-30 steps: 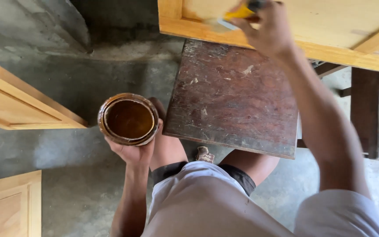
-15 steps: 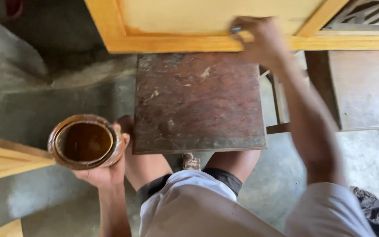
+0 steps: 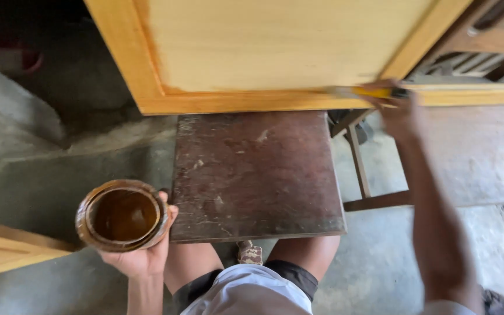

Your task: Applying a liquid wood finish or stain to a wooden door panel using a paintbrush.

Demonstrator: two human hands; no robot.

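My left hand (image 3: 141, 254) cups a round tin (image 3: 122, 214) of dark brown varnish, held low at the left beside my knee. My right hand (image 3: 399, 111) grips a yellow-handled brush (image 3: 364, 92) and presses it along the lower rail of a pale wooden framed panel (image 3: 275, 46). The panel's frame looks glossy orange. It lies over a dark, stained wooden stool (image 3: 255, 175) in front of me.
Another pale wooden panel (image 3: 7, 251) sticks in at the lower left. A second stool or table (image 3: 485, 154) stands at the right under the panel, with wooden slats (image 3: 491, 35) behind. Grey concrete floor (image 3: 48, 175) lies all around.
The view has tilted up and shifted, so the panel fills more of the top. My right hand has swept the brush rightward along the lower rail. The tin stays in my left hand.
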